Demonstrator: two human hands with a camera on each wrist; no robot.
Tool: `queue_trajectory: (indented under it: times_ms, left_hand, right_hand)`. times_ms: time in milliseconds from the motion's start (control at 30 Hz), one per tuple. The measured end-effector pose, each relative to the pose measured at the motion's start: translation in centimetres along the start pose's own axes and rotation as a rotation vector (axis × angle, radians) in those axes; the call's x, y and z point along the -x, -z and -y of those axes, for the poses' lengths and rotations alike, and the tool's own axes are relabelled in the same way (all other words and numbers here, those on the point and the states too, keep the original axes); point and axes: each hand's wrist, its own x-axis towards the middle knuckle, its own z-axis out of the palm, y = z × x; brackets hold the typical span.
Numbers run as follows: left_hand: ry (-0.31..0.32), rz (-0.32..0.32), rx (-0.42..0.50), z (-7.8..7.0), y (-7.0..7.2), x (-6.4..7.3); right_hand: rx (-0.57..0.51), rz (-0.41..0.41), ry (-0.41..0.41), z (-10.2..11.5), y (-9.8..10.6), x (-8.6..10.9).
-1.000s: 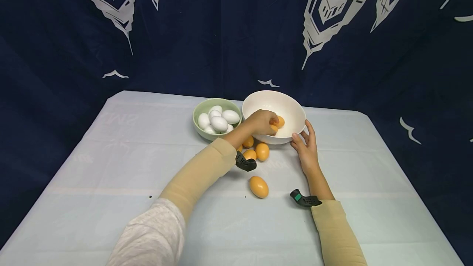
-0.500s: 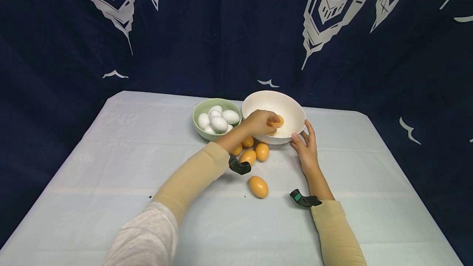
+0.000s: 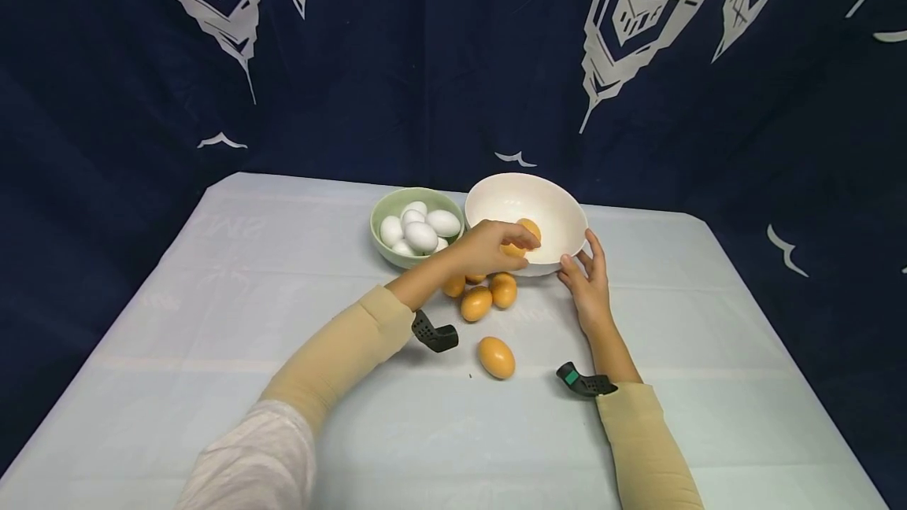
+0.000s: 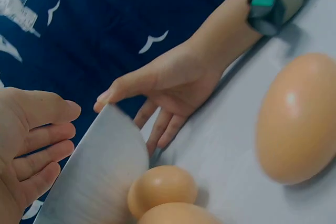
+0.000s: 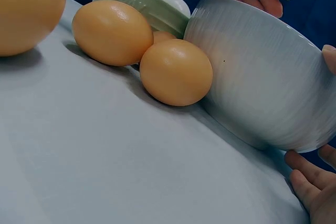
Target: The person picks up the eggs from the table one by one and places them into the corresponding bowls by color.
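My left hand (image 3: 489, 249) is over the near rim of a white bowl (image 3: 563, 215), its fingers loosely bent and nothing between them, as the left wrist view shows. Inside the bowl lie brown eggs (image 3: 529, 228), partly hidden behind the fingers. With its thumb at the rim and its fingers low against the outer wall, my right hand (image 3: 590, 282) holds the bowl's right side. The bowl is tilted toward me. Several brown eggs (image 3: 476, 303) lie on the table in front of it, one egg (image 3: 497, 358) apart and nearer to me.
Left of the white bowl and close against it stands a green bowl (image 3: 388, 253) with several white eggs (image 3: 421, 238). Both bowls are near the back edge of the white-covered table (image 3: 212, 321). A dark blue curtain (image 3: 425, 85) with white prints hangs behind.
My left hand has let go of a brown egg in the white bowl, its fingers loosening as it draws back toward the near left. My right hand keeps its place on the bowl.
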Motion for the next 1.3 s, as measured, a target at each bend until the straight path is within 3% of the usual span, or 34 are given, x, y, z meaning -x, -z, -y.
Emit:
queue_trajectory:
  times_ms: [200, 467, 900, 1300]
  left_hand:
    - [-0.080, 0.060, 0.039, -0.7, -0.7, 1.2]
    - [-0.063, 0.108, 0.110, -1.1, -1.5, 2.4]
    - [-0.123, 0.171, 0.054, 0.0, -3.0, 4.2]
    - [-0.127, 0.332, 0.080, 0.3, -4.0, 6.0]
  right_hand:
    - [0.007, 0.007, 0.019, 0.0, 0.0, 0.1]
    - [0.023, -0.003, 0.026, 0.1, -0.2, 0.3]
    - [0.032, -0.006, 0.027, 0.0, -0.1, 0.2]
    - [0.019, -0.007, 0.023, 0.1, -0.2, 0.4]
